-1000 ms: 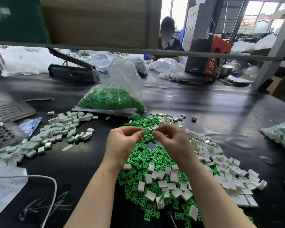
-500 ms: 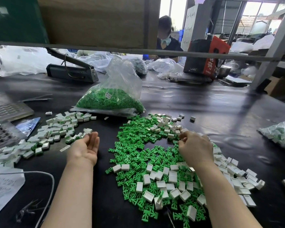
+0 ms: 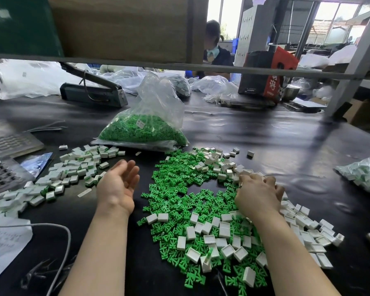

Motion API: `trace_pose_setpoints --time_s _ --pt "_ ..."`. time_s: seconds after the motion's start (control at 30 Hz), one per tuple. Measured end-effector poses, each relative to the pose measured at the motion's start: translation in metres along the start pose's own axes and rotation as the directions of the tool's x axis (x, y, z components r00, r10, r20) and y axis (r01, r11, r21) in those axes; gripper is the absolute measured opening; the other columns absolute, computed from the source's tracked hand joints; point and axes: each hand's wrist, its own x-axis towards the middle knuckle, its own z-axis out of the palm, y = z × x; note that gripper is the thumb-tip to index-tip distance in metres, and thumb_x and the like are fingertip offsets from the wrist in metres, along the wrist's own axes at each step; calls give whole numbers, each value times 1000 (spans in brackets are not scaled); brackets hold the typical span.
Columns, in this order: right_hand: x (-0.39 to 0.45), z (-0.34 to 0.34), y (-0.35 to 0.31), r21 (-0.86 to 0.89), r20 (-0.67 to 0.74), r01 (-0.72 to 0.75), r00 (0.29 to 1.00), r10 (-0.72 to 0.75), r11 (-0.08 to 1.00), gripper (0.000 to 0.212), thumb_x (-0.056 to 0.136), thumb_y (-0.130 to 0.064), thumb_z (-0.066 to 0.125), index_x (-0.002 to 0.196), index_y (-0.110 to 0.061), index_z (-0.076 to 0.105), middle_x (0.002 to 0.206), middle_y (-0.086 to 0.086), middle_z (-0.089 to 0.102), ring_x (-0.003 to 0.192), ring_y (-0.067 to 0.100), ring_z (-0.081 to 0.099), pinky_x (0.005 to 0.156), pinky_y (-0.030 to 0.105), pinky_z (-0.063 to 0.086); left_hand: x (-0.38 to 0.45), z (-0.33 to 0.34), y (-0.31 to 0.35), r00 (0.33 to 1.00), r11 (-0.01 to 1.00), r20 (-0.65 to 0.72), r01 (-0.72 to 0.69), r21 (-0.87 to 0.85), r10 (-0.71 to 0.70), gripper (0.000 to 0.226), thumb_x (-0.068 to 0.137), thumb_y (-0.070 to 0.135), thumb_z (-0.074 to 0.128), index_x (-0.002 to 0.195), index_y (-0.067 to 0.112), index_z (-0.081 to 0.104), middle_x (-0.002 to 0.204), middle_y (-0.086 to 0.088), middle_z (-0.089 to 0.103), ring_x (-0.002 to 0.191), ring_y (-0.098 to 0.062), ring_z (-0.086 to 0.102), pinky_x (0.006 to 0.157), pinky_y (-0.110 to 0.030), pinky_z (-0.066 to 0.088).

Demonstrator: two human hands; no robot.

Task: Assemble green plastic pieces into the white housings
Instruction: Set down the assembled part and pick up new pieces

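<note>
Two hands (image 3: 118, 186), one bag of green pieces (image 3: 145, 129), one sealer (image 3: 94, 94)

Daylit windows (image 3: 333, 20) behind a black worktable (image 3: 254, 133) and metal shelf frame (image 3: 359, 60).

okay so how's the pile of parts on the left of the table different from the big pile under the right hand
The left pile is mostly white blocks, many showing a green edge, so they look assembled; the right pile mixes loose green pieces with open white housings.
The left pile is thinner and spread out; the right pile is larger and denser.
The open left hand is beside the left pile, palm up; the right hand reaches into the right pile.
Both lie on the black table.
</note>
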Motion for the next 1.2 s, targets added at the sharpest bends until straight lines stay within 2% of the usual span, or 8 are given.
trace_pose_setpoints --time_s 0.13,0.37,0.47,0.67,0.8,0.97,1.13,1.2 --pt "0 -1 -2 -7 -112 49 993 -49 999 37 84 -11 46 114 -26 60 116 -4 62 110 25 43 81 38 29 -13 13 -11 992 977 109 -81 196 61 12 97 9 53 99 14 64 89 -2 72 75 -13 66 70 -26 51" --pt "0 1 -3 -17 -173 35 984 -37 999 33 86 -12 44 113 -21 59 110 0 61 108 25 46 84 38 34 -34 29 -30 937 834 341 -242 495 70 12 94 11 60 99 16 69 90 0 75 81 -12 66 71 -26 47" --pt "0 2 -2 -28 -103 42 994 -45 999 35 86 -11 42 115 -21 59 119 0 60 114 26 40 89 40 33 -37 32 -36 921 793 385 -276 543 57 11 92 12 62 98 18 69 91 -1 75 79 -9 66 64 -18 47" --pt "0 1 -4 -3 -102 74 992 -74 997 28 83 -13 50 107 -22 60 109 -1 61 107 24 42 87 39 34 -39 34 -40 906 757 420 -315 573 60 11 93 10 62 99 16 68 97 -8 73 81 -12 64 54 -8 45" --pt "0 0 -5 77 -207 121 973 -103 990 18 90 -30 55 106 -23 61 105 -2 63 99 22 43 79 36 28 -39 34 -41 898 736 434 -338 587 66 11 93 11 62 100 17 68 96 -6 73 81 -12 65 53 -7 44" --pt "-3 -10 -19 530 -302 339 932 -200 777 20 90 -49 63 98 -31 66 94 -18 66 95 13 46 72 33 17 -44 37 -46 865 727 501 -356 588 19 11 90 15 67 100 19 69 86 2 73 69 -2 65 57 -12 49" --pt "-11 -12 -32 516 -403 530 844 -355 673 17 85 -43 71 97 -30 69 89 -25 61 92 11 50 74 18 29 -51 44 -50 822 759 567 -342 554 -43 26 79 22 78 103 18 70 85 1 75 67 -1 66 56 -13 48" --pt "-14 -10 -36 506 -406 557 828 -388 659 19 84 -40 72 99 -30 69 91 -24 62 95 12 53 82 28 39 -52 44 -49 816 765 578 -365 531 -12 22 80 19 78 100 19 72 84 -1 76 68 -1 66 55 -12 47"
